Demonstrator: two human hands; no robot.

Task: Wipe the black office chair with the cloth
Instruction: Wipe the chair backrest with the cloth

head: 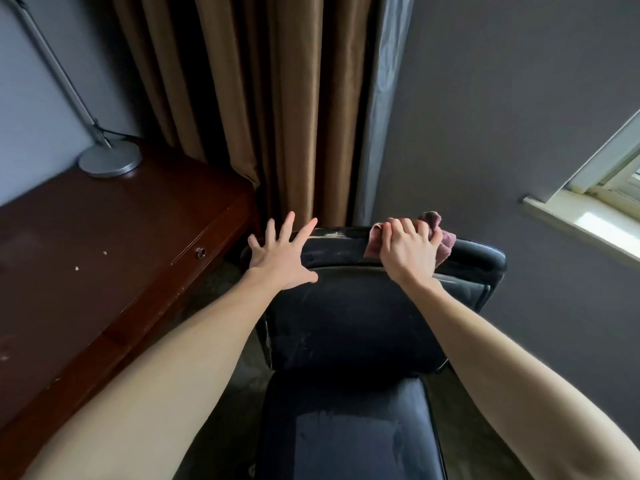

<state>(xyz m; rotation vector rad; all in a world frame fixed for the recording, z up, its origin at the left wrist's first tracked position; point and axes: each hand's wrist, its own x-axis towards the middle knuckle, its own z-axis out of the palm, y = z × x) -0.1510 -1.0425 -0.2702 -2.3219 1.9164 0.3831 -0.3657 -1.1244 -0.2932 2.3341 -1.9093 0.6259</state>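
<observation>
Chair-top (344, 237): left (280, 258) splayed, right (410, 252) round cloth (446, 242)

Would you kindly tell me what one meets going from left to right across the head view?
lamp base → left hand, fingers spread → right hand gripping the cloth → window sill

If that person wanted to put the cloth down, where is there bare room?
The wooden desk is bare between the lamp base and its front edge, save a few crumbs. The chair seat below the backrest is free too. The backrest top is crowded: left hand spread there, right hand gripping the cloth.
</observation>
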